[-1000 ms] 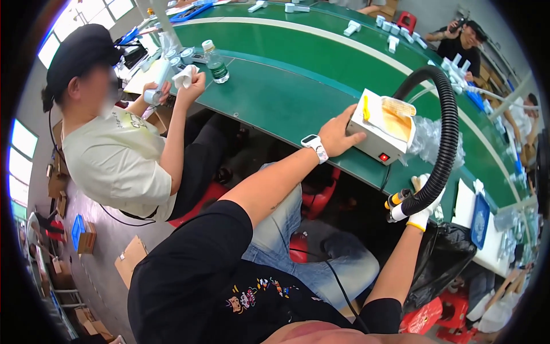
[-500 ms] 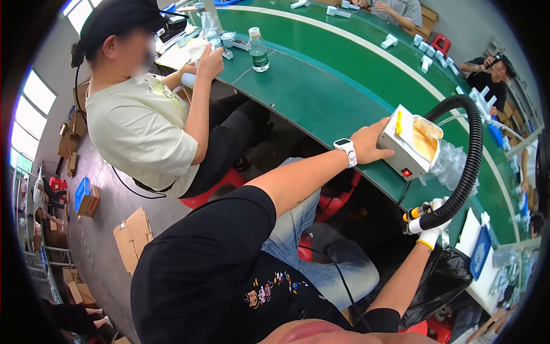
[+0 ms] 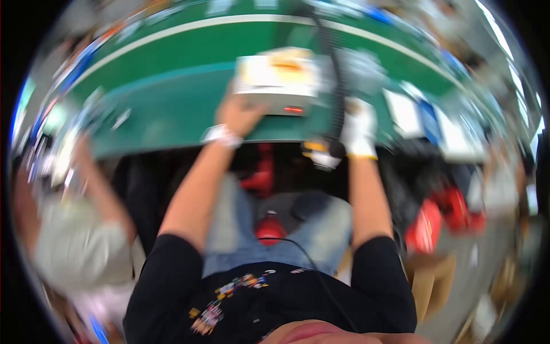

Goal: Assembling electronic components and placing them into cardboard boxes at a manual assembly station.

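Note:
A white box-shaped device (image 3: pixel 269 84) with a lit red switch on its front stands on the green table. My bare left hand (image 3: pixel 240 112), a white watch at its wrist, grips the box's left front corner. My right hand (image 3: pixel 359 129), in a white glove with a yellow cuff, is closed at the black corrugated hose (image 3: pixel 335 86); its fingers are smeared by motion. The hose's yellow, black and white end piece (image 3: pixel 321 155) hangs in front of the table edge, left of the glove. Amber material (image 3: pixel 289 62) shows on top of the box.
Clear plastic bags (image 3: pixel 364 69) lie behind the hose. To the right are white trays (image 3: pixel 458 137) and a blue piece (image 3: pixel 428 121). A co-worker (image 3: pixel 86 246) sits at my left. Red stools (image 3: pixel 424 226) stand at the lower right. A green lane with a white line runs behind.
My view has swung rightward, so the box, both hands and the hose sit nearer the middle. The co-worker has shifted to the view's left rim. Both hands keep their places; the picture is blurred.

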Demonstrator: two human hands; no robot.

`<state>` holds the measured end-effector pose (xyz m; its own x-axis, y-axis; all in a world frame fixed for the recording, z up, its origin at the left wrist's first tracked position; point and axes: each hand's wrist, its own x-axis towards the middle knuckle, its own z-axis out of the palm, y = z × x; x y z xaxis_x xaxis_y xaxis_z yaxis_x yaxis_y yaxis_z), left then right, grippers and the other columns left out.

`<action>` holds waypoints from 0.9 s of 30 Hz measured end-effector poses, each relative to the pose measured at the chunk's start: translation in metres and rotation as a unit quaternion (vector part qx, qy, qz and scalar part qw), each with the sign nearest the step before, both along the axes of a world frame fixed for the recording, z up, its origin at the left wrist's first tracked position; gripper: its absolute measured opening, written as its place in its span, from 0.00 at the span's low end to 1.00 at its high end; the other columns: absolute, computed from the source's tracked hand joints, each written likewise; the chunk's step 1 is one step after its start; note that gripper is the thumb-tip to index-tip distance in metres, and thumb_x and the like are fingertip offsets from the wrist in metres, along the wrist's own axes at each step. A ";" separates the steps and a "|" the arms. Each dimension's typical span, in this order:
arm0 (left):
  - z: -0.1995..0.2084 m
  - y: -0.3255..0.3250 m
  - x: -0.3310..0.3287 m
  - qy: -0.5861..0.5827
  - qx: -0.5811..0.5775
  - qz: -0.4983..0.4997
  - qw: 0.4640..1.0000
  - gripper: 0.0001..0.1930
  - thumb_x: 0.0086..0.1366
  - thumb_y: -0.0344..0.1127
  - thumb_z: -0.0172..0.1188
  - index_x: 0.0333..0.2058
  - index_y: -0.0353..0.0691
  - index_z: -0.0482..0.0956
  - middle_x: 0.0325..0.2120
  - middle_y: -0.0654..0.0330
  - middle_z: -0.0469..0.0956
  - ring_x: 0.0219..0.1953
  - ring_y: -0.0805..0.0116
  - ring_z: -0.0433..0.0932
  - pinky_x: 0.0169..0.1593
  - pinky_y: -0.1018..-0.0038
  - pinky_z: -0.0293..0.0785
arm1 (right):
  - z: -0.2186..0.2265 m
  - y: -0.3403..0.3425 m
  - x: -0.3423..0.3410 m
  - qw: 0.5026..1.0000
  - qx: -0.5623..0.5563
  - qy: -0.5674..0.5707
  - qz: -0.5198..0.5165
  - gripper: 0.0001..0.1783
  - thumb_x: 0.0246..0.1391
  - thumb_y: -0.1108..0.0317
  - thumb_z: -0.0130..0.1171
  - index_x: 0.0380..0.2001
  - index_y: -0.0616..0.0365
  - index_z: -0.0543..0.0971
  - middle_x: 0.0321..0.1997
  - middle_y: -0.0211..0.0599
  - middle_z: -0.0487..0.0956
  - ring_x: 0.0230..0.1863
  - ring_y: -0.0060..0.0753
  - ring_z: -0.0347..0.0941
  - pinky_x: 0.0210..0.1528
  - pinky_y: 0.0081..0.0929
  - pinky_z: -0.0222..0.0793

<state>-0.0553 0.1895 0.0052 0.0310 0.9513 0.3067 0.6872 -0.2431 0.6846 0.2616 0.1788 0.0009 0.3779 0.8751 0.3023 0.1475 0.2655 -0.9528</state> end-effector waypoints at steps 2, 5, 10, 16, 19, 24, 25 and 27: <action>-0.052 0.028 -0.058 0.086 0.047 0.021 0.995 0.27 0.57 0.56 0.70 0.43 0.36 0.84 0.35 0.46 0.86 0.38 0.46 0.85 0.43 0.55 0.79 | 0.003 0.017 -0.015 0.940 -0.065 0.272 0.194 0.19 0.64 0.60 0.46 0.17 0.38 0.61 0.12 0.25 0.59 0.11 0.26 0.52 0.13 0.30 0.50; -0.046 0.031 -0.041 0.002 0.033 -0.036 0.999 0.32 0.66 0.57 0.64 0.48 0.26 0.81 0.45 0.41 0.84 0.45 0.49 0.83 0.53 0.58 0.76 | -0.012 0.000 0.004 0.992 -0.059 0.098 0.050 0.26 0.40 0.75 0.70 0.47 0.62 0.76 0.37 0.37 0.79 0.34 0.28 0.76 0.34 0.34 0.78; -0.063 0.046 -0.033 -0.032 0.060 -0.047 0.997 0.36 0.68 0.52 0.66 0.59 0.22 0.69 0.56 0.39 0.76 0.57 0.51 0.78 0.61 0.60 0.72 | 0.021 -0.035 0.017 0.993 -0.081 0.089 0.016 0.21 0.43 0.77 0.67 0.42 0.59 0.73 0.32 0.36 0.77 0.23 0.29 0.75 0.24 0.31 0.74; -0.050 0.023 -0.025 -0.088 0.100 -0.051 0.990 0.38 0.68 0.52 0.67 0.60 0.22 0.68 0.56 0.39 0.76 0.57 0.50 0.77 0.60 0.60 0.73 | 0.019 -0.043 0.011 0.991 -0.096 0.093 0.013 0.21 0.42 0.79 0.67 0.41 0.58 0.72 0.31 0.33 0.75 0.23 0.28 0.74 0.22 0.31 0.71; -0.050 0.025 -0.026 -0.083 0.053 -0.053 0.994 0.38 0.68 0.52 0.67 0.61 0.23 0.67 0.55 0.40 0.77 0.56 0.50 0.78 0.60 0.60 0.73 | 0.015 -0.031 0.012 0.992 -0.083 0.096 0.015 0.21 0.43 0.79 0.66 0.42 0.58 0.72 0.30 0.32 0.74 0.23 0.27 0.74 0.22 0.31 0.71; -0.047 0.021 -0.026 -0.104 0.061 -0.059 0.991 0.37 0.68 0.50 0.67 0.62 0.25 0.66 0.55 0.41 0.77 0.56 0.51 0.78 0.60 0.61 0.73 | 0.005 -0.019 0.006 0.993 -0.062 0.095 0.012 0.19 0.45 0.81 0.65 0.41 0.57 0.72 0.30 0.32 0.73 0.23 0.26 0.73 0.24 0.29 0.72; -0.046 0.019 -0.029 -0.110 0.066 -0.057 0.990 0.37 0.68 0.49 0.67 0.63 0.26 0.66 0.55 0.41 0.77 0.56 0.52 0.78 0.60 0.62 0.73 | 0.007 -0.019 0.001 0.994 -0.062 0.090 0.014 0.19 0.46 0.82 0.65 0.41 0.57 0.72 0.30 0.32 0.72 0.24 0.26 0.73 0.24 0.29 0.72; -0.046 0.011 -0.020 -0.125 0.068 -0.068 0.987 0.37 0.68 0.49 0.67 0.63 0.26 0.65 0.55 0.41 0.77 0.56 0.52 0.78 0.60 0.62 0.73 | -0.002 -0.022 0.006 0.994 -0.050 0.099 0.005 0.19 0.46 0.81 0.65 0.42 0.58 0.72 0.29 0.32 0.74 0.22 0.26 0.73 0.24 0.29 0.72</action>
